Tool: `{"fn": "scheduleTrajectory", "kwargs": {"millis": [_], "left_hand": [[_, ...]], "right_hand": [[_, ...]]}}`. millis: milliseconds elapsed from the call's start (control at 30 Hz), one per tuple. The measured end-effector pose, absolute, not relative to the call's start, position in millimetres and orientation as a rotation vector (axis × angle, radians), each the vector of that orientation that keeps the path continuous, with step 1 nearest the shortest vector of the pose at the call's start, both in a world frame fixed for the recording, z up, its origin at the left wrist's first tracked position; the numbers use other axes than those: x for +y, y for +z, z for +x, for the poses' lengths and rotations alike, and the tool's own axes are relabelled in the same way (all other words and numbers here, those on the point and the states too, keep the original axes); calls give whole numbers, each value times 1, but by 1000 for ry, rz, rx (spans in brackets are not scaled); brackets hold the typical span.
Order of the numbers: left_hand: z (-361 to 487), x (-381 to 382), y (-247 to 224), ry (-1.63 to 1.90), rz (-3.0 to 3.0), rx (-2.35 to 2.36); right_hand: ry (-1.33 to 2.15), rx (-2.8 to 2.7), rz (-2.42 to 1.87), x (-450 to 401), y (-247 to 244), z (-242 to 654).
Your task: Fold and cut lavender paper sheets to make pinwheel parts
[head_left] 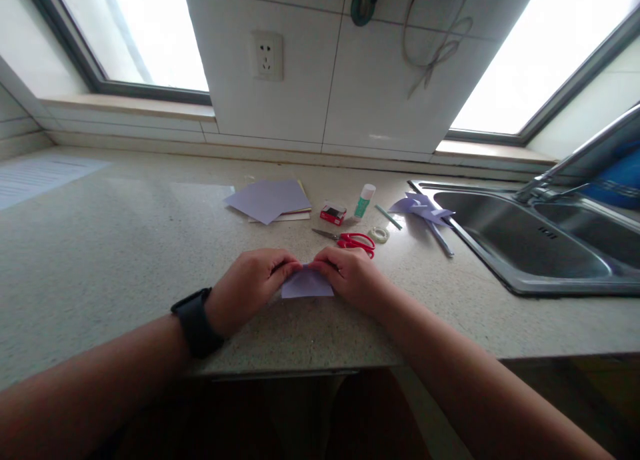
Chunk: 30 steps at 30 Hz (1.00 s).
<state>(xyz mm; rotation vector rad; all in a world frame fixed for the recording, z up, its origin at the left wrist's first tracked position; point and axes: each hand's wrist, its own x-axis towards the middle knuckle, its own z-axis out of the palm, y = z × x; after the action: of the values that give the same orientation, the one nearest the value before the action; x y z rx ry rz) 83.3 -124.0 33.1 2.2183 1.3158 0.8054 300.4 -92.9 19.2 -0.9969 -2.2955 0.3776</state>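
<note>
A small piece of purple paper (307, 284) is pinched near its top edge by both my hands, just above the speckled counter (150, 247). My left hand (255, 283), with a black watch on the wrist, grips its left side. On the right side my right hand (350, 277) holds it, thumb and fingers pressed together. Red-handled scissors (356, 241) lie just beyond my right hand. Close to them are a roll of clear tape (379, 234), a red and black small box (333, 213) and an upright glue stick (365, 202).
A stack of coloured paper (273, 200) lies at the back. Right of the glue stick are a pale green stick (389, 217) and a purple paper pinwheel (423, 207), beside the steel sink (520, 237). A printed sheet (45, 175) lies far left.
</note>
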Motion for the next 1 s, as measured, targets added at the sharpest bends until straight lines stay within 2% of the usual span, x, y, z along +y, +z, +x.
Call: {"fn": "scheduleTrajectory", "kwargs": {"millis": [167, 500, 767, 1000], "left_hand": [[83, -126, 33, 581, 2630, 1244], [91, -128, 27, 365, 2897, 1292], [96, -129, 25, 374, 2940, 1369], [93, -127, 27, 437, 2873, 1295]], "right_hand": [[241, -2504, -1002, -90, 19, 299], [121, -2614, -853, -94, 21, 298], [-336, -2704, -782, -97, 20, 292], [-318, -2630, -830, -98, 18, 291]]}}
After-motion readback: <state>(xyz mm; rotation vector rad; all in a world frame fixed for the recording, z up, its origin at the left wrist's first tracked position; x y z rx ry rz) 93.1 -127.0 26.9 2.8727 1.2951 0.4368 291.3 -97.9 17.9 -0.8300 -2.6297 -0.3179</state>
